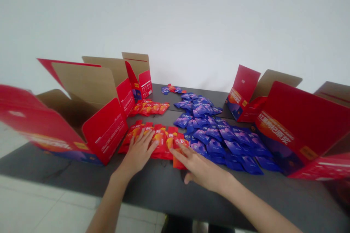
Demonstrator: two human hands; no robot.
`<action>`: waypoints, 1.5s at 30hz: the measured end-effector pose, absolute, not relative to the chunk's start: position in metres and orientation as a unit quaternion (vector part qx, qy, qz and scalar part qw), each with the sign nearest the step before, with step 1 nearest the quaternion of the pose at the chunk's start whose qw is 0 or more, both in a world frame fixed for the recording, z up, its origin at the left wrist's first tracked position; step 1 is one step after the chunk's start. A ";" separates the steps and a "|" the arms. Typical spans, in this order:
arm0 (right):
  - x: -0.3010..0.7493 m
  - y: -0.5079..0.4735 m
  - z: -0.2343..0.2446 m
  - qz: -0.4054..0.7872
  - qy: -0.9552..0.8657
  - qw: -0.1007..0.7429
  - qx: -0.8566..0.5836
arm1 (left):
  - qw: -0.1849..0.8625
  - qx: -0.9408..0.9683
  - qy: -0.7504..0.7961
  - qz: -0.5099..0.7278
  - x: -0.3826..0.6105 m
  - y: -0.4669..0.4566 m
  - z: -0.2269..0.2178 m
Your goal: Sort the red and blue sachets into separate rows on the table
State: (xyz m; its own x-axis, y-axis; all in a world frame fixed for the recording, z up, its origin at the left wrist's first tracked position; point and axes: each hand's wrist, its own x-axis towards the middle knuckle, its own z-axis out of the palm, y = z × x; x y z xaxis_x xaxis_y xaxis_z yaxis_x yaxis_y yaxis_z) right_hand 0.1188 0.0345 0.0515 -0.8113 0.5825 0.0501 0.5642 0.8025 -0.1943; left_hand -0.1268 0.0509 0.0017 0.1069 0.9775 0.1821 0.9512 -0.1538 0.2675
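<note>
A row of red sachets [164, 139] lies overlapped on the dark table [164, 185] in front of me. My left hand [138, 153] rests flat on the left part of that row, fingers spread. My right hand [201, 167] lies open with its fingertips on the right end of the red row, beside a spread of blue sachets [226, 140]. Neither hand grips anything. A second small row of red sachets [149, 108] lies farther back.
An open red carton [82, 123] stands at the left, with two more open cartons [139, 76] behind it. Open red cartons [295, 131] also stand at the right. A few loose sachets [172, 89] lie at the table's far edge. White wall behind.
</note>
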 end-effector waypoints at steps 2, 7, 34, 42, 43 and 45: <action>0.120 0.033 0.048 0.048 -0.951 0.055 -0.300 | 0.044 0.742 0.650 0.159 -0.127 0.051 0.003; 0.114 0.033 0.033 -0.060 -0.957 0.073 -0.276 | 0.047 0.743 0.648 0.159 -0.127 0.052 0.003; 0.022 0.159 0.032 -0.198 -0.924 0.004 -0.328 | -0.022 0.778 0.613 0.138 -0.129 0.052 -0.001; 0.035 0.186 0.033 -0.005 -0.918 0.104 -0.383 | -0.035 0.779 0.610 0.143 -0.128 0.051 -0.002; 0.036 0.191 0.034 0.002 -0.908 0.137 -0.396 | -0.033 0.779 0.610 0.144 -0.128 0.051 -0.002; 0.037 0.200 0.034 0.010 -0.888 0.178 -0.424 | -0.029 0.780 0.608 0.145 -0.128 0.051 -0.002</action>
State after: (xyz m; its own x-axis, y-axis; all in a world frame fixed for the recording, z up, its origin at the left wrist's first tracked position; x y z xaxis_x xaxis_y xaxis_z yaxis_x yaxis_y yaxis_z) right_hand 0.0366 0.2003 0.0339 -0.5770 0.7565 0.3078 0.7491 0.6404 -0.1696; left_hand -0.1284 0.0512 -0.0025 0.2193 0.9400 0.2614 0.9569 -0.2596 0.1305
